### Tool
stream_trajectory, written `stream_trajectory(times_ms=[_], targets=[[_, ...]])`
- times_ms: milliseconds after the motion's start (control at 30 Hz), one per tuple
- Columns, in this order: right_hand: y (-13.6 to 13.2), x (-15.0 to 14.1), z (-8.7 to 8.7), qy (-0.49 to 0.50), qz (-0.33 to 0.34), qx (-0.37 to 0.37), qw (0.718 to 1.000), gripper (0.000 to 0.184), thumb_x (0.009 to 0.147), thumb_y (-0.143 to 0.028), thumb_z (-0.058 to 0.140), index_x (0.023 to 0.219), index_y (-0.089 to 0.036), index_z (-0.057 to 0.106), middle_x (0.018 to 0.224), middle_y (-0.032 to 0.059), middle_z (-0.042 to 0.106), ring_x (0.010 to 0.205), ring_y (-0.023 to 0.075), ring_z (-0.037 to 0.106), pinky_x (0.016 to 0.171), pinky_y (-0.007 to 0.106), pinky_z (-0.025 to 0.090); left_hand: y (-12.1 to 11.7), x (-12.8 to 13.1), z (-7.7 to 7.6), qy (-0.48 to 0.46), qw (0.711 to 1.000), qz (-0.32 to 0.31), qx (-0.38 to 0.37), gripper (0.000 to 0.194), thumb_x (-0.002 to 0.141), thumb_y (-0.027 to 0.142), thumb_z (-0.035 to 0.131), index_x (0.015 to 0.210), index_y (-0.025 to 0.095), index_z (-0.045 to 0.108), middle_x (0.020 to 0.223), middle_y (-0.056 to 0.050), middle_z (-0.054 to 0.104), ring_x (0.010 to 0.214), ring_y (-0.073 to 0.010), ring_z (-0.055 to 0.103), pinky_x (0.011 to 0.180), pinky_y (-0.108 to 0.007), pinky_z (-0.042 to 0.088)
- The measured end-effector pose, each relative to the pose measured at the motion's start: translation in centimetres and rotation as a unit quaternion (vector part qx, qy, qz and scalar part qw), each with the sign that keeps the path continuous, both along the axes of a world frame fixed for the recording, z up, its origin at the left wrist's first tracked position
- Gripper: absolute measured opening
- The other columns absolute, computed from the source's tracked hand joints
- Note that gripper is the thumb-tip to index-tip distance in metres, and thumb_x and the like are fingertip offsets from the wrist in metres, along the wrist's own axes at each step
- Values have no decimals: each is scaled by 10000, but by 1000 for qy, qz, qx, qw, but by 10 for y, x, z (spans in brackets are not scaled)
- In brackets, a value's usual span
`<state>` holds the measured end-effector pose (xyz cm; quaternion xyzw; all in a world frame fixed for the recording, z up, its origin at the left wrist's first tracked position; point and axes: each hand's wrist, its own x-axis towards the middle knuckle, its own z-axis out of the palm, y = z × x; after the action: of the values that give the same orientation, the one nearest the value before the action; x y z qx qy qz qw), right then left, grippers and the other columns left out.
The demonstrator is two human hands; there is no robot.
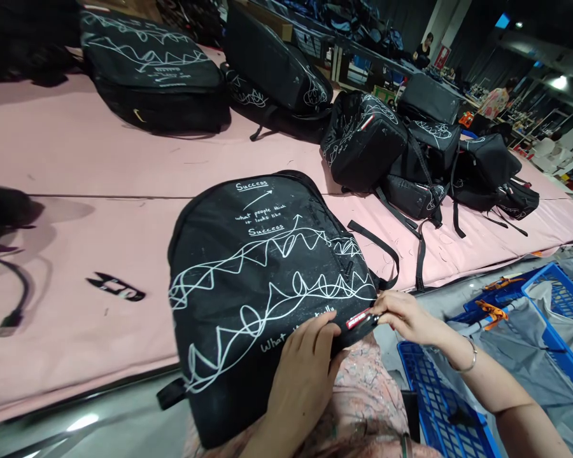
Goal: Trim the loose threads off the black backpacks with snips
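Note:
A black backpack with white scribbled lines and lettering lies face up across the front edge of the pink table and my lap. My left hand presses on its near part with bent fingers, holding the fabric beside a red label. At the bag's right edge, just past the label, my right hand pinches the edge between thumb and fingers. A small shiny piece shows by those fingertips, too small to name. Thread snips lie on the table, left of the bag.
Other black backpacks stand along the far side of the pink table, with a pile at right. A cable lies at left. Blue plastic crates with grey lining stand at lower right. People sit in the background.

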<state>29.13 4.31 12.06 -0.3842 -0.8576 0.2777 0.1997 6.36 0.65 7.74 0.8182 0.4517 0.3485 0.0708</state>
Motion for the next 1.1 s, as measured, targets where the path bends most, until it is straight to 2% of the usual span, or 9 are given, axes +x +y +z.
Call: stream_trajectory(times_ms=[133, 233, 333, 433, 667, 800, 900, 1000, 1100], targets=[[10, 24, 2, 12, -105, -154, 982, 170, 866, -300, 490, 885, -137, 535, 847, 52, 575, 780, 134, 532, 698, 246, 417, -4, 3, 4, 2, 1000, 0, 1, 114, 803, 144, 465, 879, 191, 536, 1039, -46, 593, 988, -208, 514, 853, -377, 374], [19, 37, 5, 1, -119, -226, 967, 140, 826, -260, 526, 833, -120, 534, 774, 25, 553, 696, 107, 498, 647, 222, 399, -8, 6, 8, -16, 1000, -4, -8, 184, 819, 94, 420, 826, 209, 563, 991, -7, 618, 1020, -196, 507, 903, -391, 319], [26, 37, 9, -20, -98, -274, 956, 97, 803, -206, 520, 796, -111, 536, 694, -3, 520, 613, 78, 447, 586, 196, 368, -11, 8, 7, -40, 999, -6, -8, 220, 844, 86, 379, 799, 200, 563, 953, 1, 631, 1034, -187, 503, 927, -392, 290], [31, 30, 12, -47, -80, -278, 956, 72, 784, -176, 528, 764, -108, 539, 664, -13, 516, 604, 72, 446, 587, 187, 365, -13, 9, 3, -49, 999, -3, -5, 229, 849, 88, 370, 810, 197, 568, 942, 0, 632, 1027, -187, 507, 934, -396, 283], [34, 21, 11, -54, -55, -267, 961, 33, 767, -144, 541, 783, -116, 544, 746, 13, 574, 718, 104, 524, 664, 203, 412, -13, 7, 1, -50, 999, -1, -10, 205, 837, 106, 396, 817, 204, 575, 936, 1, 632, 1019, -189, 513, 927, -390, 288], [34, 24, 11, -54, -70, -258, 962, 66, 771, -177, 546, 759, -113, 545, 689, 0, 546, 647, 90, 493, 603, 188, 390, -13, 6, 3, -56, 998, 0, -13, 202, 829, 101, 407, 815, 207, 578, 933, 0, 631, 1027, -186, 511, 928, -389, 292], [34, 25, 14, -49, -80, -280, 956, 89, 768, -197, 549, 760, -109, 541, 644, -14, 515, 570, 72, 451, 544, 176, 366, -13, 6, 4, -60, 998, -2, -12, 193, 827, 102, 420, 817, 209, 581, 928, -1, 632, 1025, -178, 515, 932, -379, 288], [36, 22, 17, -40, -58, -313, 947, 99, 767, -202, 546, 791, -106, 547, 678, -4, 535, 563, 68, 451, 540, 174, 375, -13, 6, 4, -68, 998, 3, -14, 184, 828, 105, 427, 824, 211, 578, 931, 7, 634, 1028, -174, 512, 940, -380, 283], [38, 17, 17, -41, -32, -311, 949, 91, 771, -196, 549, 795, -108, 550, 699, -1, 545, 599, 69, 466, 569, 171, 383, -15, 7, 3, -71, 997, 17, -17, 173, 827, 109, 439, 823, 214, 575, 939, 14, 636, 1026, -178, 512, 946, -393, 277]])
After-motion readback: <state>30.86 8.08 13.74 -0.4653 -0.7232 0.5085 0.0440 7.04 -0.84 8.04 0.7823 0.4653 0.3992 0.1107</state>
